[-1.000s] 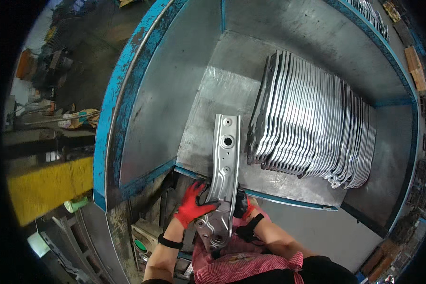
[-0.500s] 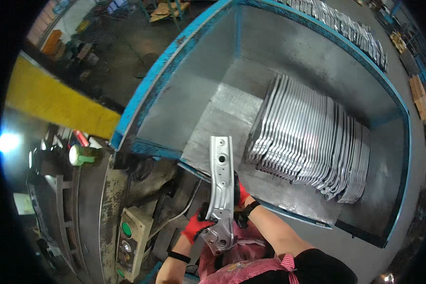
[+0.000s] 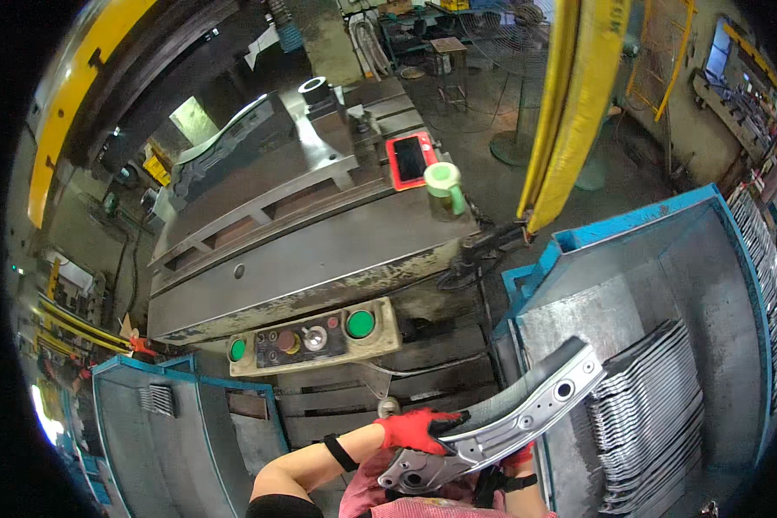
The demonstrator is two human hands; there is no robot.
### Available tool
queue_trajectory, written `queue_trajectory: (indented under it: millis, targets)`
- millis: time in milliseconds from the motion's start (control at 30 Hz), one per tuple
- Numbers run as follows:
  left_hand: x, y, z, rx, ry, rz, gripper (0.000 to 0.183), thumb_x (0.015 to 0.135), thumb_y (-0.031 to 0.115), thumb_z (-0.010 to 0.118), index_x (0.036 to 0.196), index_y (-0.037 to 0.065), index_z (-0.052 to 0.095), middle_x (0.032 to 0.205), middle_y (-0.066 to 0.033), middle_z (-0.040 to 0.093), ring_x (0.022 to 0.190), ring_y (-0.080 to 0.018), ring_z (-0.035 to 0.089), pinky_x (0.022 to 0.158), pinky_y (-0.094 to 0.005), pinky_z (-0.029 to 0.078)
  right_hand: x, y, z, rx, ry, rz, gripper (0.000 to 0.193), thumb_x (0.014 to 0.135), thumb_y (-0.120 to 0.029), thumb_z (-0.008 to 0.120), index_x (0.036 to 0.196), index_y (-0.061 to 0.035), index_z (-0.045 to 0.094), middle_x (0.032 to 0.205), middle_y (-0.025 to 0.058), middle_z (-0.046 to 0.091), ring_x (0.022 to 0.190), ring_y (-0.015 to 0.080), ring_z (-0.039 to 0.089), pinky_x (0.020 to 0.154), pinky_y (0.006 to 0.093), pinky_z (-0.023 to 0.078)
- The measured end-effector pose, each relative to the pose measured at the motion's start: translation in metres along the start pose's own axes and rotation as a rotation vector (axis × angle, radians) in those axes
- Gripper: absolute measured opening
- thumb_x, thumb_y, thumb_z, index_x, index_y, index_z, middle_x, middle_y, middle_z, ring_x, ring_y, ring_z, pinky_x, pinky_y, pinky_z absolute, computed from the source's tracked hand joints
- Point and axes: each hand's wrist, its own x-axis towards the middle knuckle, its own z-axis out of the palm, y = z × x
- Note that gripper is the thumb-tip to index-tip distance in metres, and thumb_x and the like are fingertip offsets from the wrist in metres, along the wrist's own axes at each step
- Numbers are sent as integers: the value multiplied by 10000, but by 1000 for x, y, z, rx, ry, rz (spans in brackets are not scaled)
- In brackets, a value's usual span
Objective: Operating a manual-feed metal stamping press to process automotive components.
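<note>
A long, curved, pressed sheet-metal bracket [image 3: 527, 420] with punched holes is held across my front, slanting up to the right. My left hand [image 3: 419, 430], in a red glove with dark fingers, grips the bracket's upper edge near its wide lower end. Lower down on the other side, my right hand [image 3: 520, 457], also red-gloved, is closed on the bracket, its fingers mostly hidden beneath the metal. The bracket's far end overlaps a neat row of similar metal brackets [image 3: 652, 419] in the blue-rimmed metal bin [image 3: 639, 223] on my right.
Ahead stands a press bed [image 3: 319, 259] with a control box [image 3: 315, 337] bearing green buttons. On the bed are a green-lidded jug [image 3: 443, 186] and a red-framed tablet [image 3: 412, 161]. A yellow post [image 3: 574, 112] rises beyond. Another blue-edged bin [image 3: 147, 440] is at left.
My view has swung left from the bin to the press, so the bin now lies at my right. The bracket has gone from upright to slanting, still in both hands.
</note>
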Motion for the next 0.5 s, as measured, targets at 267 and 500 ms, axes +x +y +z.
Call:
queue_trajectory:
  millis: [267, 500]
  targets:
    - [-142, -77, -120, -152, 317, 150, 773, 637, 313, 779, 1301, 71, 466, 1211, -151, 562, 1110, -217, 537, 943, -310, 402, 61, 80, 181, -77, -73, -61, 534, 905, -481, 409, 1252, -79, 457, 1173, 88, 549, 1038, 255, 549, 914, 409, 448]
    - [-273, -169, -231, -342, 358, -11, 714, 663, 185, 793, 1300, 87, 483, 1079, -39, 631, 950, -86, 555, 854, -248, 441, 144, 223, 352, -40, -87, -97, 472, 911, -417, 440, 1231, -70, 455, 1126, 80, 552, 1004, 245, 553, 885, 384, 460]
